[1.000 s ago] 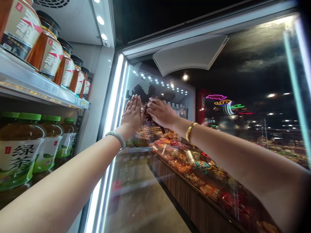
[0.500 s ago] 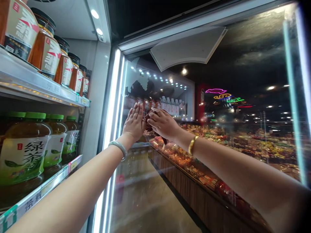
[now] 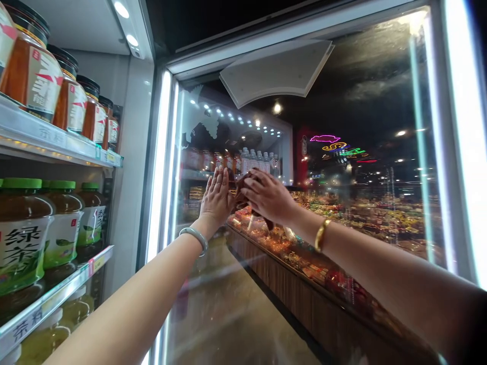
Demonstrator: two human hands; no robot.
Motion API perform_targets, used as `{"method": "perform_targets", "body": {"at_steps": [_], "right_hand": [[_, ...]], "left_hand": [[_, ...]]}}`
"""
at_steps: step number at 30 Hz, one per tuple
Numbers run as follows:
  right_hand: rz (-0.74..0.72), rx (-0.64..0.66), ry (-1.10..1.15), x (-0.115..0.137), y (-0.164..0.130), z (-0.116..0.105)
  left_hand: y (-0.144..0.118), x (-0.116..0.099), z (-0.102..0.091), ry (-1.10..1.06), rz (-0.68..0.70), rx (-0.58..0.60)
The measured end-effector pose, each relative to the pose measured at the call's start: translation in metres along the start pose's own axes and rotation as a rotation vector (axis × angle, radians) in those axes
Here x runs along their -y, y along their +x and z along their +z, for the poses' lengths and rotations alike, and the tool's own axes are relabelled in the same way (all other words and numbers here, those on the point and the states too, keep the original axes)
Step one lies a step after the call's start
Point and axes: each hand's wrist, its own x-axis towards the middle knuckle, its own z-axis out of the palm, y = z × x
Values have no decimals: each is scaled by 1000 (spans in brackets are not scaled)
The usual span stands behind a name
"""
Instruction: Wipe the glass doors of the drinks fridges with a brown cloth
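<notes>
My left hand (image 3: 217, 199) lies flat, fingers together, against the inner glass of the open fridge door (image 3: 342, 213). A pale bangle sits on that wrist. Right beside it, my right hand (image 3: 268, 196) presses a dark brown cloth (image 3: 242, 196) against the same glass. Most of the cloth is hidden under the fingers; a corner hangs below the hand. A gold bangle is on the right wrist.
Fridge shelves (image 3: 57, 142) on the left hold brown tea bottles (image 3: 36, 83) above and green-capped tea bottles (image 3: 23, 238) below. A lit door frame (image 3: 160, 167) stands between shelves and glass. Through the glass, a shop counter with packaged goods (image 3: 304, 258) and neon signs show.
Both hands have slid down the glass together, the right one carrying the cloth. My view has shifted right, so the shelves sit further left.
</notes>
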Motion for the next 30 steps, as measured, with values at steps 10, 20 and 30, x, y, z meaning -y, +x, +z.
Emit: {"method": "perform_targets", "body": {"at_steps": [10, 20, 30], "right_hand": [[228, -84, 38, -10, 29, -7], [263, -33, -48, -60, -45, -49], [60, 43, 1, -10, -94, -52]], "left_hand": [[10, -30, 9, -60, -5, 20], [2, -61, 5, -92, 38, 46], [-2, -86, 6, -112, 20, 41]]}}
